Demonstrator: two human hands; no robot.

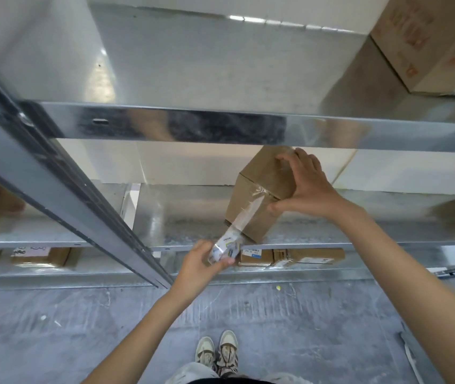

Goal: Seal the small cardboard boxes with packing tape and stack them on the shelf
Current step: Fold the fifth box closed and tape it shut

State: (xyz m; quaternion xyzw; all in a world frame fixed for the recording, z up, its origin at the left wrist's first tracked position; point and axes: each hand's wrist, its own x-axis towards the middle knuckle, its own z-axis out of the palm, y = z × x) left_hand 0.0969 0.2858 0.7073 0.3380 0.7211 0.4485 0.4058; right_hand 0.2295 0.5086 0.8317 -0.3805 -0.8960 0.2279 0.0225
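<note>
Mid-frame on the shelf (182,217), your right hand (308,187) rests spread on the tilted box (259,195); your left hand (202,263) pinches the tape roll (225,249). Pull harder and the box may tip off, or the tape (248,214) wrinkle.

Grey floor (304,322) — sneakers (216,353), large printed carton (431,42).

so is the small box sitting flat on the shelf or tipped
Tipped: the small box leans on one bottom edge on the shelf, steadied by the right hand.
</note>
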